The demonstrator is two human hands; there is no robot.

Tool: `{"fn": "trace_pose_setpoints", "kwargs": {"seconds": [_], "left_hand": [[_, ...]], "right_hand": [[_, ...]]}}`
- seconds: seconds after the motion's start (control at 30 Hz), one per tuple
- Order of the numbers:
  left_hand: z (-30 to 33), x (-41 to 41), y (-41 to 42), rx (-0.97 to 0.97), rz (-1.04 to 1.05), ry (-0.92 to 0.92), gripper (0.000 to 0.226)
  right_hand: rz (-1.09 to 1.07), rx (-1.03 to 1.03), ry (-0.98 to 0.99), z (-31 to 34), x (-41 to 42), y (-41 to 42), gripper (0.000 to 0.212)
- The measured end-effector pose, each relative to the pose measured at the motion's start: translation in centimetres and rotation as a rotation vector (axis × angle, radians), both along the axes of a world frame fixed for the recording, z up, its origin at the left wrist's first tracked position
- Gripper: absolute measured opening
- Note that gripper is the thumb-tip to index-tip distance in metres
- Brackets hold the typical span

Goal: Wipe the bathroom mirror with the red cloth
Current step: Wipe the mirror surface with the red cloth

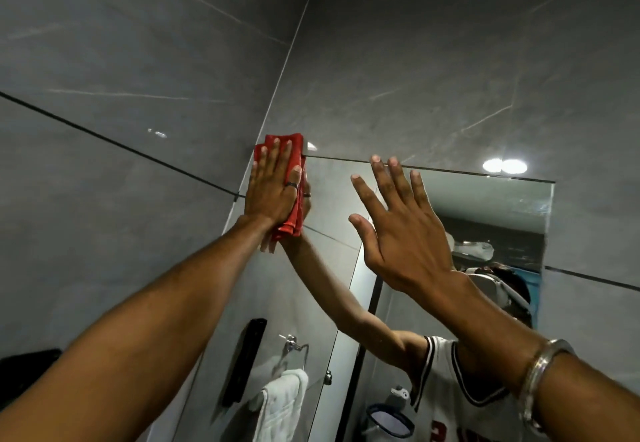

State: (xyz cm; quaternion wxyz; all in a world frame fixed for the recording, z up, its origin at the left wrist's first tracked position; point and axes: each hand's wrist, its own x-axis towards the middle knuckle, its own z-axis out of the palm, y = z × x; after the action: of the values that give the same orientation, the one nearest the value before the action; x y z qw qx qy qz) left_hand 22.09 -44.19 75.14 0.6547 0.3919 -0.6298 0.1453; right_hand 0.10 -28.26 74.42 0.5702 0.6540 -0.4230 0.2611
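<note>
Grey-tiled bathroom walls point(138, 60) frame the mirror point(467, 206), where a folded red cloth point(294, 223) lies pressed at its top left corner under the flat, open left hand point(273, 188), which wears a ring point(292, 184). Just beside it, the right hand point(401, 230) is raised, fingers spread, holding nothing, a metal bangle point(540, 382) on its wrist.

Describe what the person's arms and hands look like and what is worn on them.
Both forearms are bare, with no sleeves in view. The left hand wears a thin dark ring on one finger. The right hand has no ring that shows, and its wrist carries a plain silver metal bangle. No gloves, watch or markings show on either arm.
</note>
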Motion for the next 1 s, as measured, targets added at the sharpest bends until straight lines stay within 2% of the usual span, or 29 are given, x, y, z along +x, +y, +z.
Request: {"fn": "trace_pose_setpoints", "kwargs": {"seconds": [0.2,0.4,0.5,0.63,0.7,0.83,0.9,1.0], "left_hand": [[-0.9,0.2,0.4,0.012,-0.020,-0.018,0.065],[-7.7,0.5,1.0,0.003,-0.022,-0.074,0.063],[-12.7,0.5,1.5,0.028,-0.040,-0.098,0.064],[-20.0,0.3,2.2,0.059,-0.034,-0.118,0.077],[-24.4,0.2,1.9,0.093,-0.026,-0.110,0.073],[-33.6,0.3,1.2,0.103,0.004,-0.110,0.074],[-38.2,0.7,1.2,0.104,-0.022,-0.112,0.067],[-44.6,1.3,1.5,0.193,-0.043,-0.096,0.062]], "right_hand": [[0.071,0.079,-0.020,-3.1,2.8,-0.2,0.071],[0.073,0.226,-0.072,-8.8,4.6,0.5,0.066],[0.111,0.300,-0.099,-13.1,5.6,0.2,0.065],[0.217,0.393,-0.157,-19.8,7.0,-0.1,0.066],[0.263,0.448,-0.133,-23.6,7.4,-0.3,0.064],[0.319,0.439,-0.016,-29.6,7.2,-0.4,0.059],[0.343,0.417,-0.059,-31.6,6.8,-0.5,0.055],[0.270,0.380,-0.131,-34.3,5.6,-0.3,0.055]]}}
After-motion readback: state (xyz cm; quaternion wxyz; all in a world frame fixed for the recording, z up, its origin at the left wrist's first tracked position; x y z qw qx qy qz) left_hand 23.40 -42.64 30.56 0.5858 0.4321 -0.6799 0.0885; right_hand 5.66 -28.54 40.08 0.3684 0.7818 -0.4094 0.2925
